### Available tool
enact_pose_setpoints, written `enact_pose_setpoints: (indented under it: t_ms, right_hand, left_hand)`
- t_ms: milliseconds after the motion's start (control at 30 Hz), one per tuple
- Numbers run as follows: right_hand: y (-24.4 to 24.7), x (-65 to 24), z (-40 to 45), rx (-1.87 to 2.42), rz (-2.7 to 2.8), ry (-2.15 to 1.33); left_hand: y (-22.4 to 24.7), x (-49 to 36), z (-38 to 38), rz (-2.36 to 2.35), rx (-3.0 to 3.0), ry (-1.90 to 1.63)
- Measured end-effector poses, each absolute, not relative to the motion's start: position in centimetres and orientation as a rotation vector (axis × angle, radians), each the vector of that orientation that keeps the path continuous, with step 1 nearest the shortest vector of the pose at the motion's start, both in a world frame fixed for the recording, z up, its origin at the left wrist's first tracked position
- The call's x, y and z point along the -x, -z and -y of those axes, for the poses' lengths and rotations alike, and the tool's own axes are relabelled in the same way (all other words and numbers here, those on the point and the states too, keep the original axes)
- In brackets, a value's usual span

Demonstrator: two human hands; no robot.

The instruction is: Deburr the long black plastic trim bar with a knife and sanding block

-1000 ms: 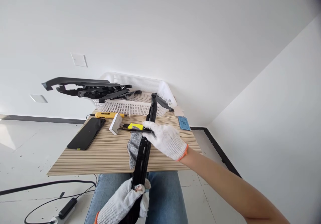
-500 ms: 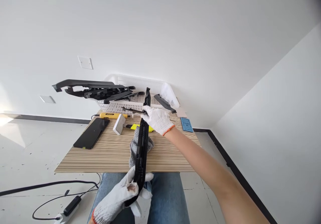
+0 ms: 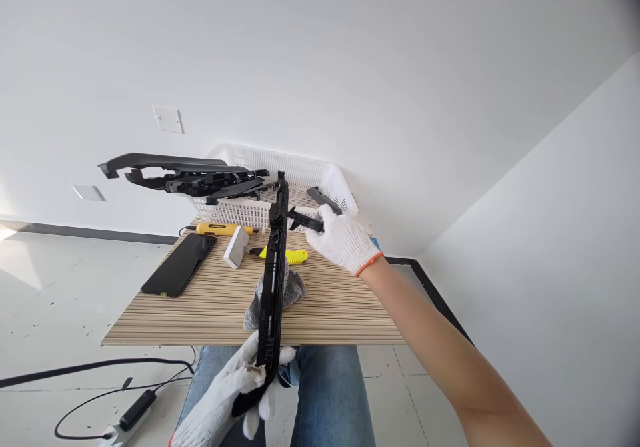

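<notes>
My left hand [image 3: 230, 387] in a white work glove, worn through near the thumb, grips the curved lower end of a long black plastic trim piece [image 3: 273, 280]. The piece stands tilted up over the table's front edge. In my gloved right hand [image 3: 345, 237] is what looks like a black caliper [image 3: 309, 221], its jaws pointing left beside the upper part of the trim piece. Whether the jaws touch the piece, I cannot tell. A grey cloth [image 3: 294, 288] lies behind the piece, partly hidden by it.
A white plastic basket [image 3: 340, 187] at the back holds several black trim pieces [image 3: 175, 163], some jutting out left. On the wooden table [image 3: 200, 320] lie a black phone [image 3: 180, 265], a yellow tool [image 3: 220, 229], a white block [image 3: 237, 247] and a yellow utility knife [image 3: 296, 256]. Cables [image 3: 100, 370] run over the floor.
My right hand has moved right, off the trim piece, bringing the caliper to the piece's right side. The trim piece and my left hand have shifted slightly left.
</notes>
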State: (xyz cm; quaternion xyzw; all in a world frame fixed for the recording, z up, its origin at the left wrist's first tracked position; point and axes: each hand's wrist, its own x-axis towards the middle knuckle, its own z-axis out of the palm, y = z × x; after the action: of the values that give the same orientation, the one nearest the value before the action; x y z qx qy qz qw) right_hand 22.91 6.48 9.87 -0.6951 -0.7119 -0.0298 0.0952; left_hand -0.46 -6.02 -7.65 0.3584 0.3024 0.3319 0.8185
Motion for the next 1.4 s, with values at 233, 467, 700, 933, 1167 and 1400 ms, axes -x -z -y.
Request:
enact_pose_setpoints:
  t_ms: [233,467,700,933,1167,1400]
  right_hand:
    - [-7.9,-22.9,-6.5,2.069,2.323,0.125]
    - [-7.9,-22.5,-7.2,2.035,2.338,0.191]
    - [-8.2,-22.5,-7.1,2.075,2.401,0.127]
    - [-7.5,-24.0,-7.6,1.923,2.548,0.176]
    - [-8.5,-24.2,-7.0,1.951,2.557,0.055]
    - [-8.3,-24.6,-7.1,1.925,2.518,-0.042]
  left_hand:
    - [7.4,1.3,6.1,-0.538,-0.781,-0.722]
    - [7.8,1.4,6.2,-0.465,-0.761,-0.735]
    - [7.8,1.3,6.1,-0.473,-0.748,-0.746]
    - [8.2,1.3,6.1,-0.487,-0.768,-0.742]
    - [8.5,1.7,6.1,-0.586,-0.788,-0.733]
    - [8.5,1.8,6.0,-0.591,-0.774,-0.727]
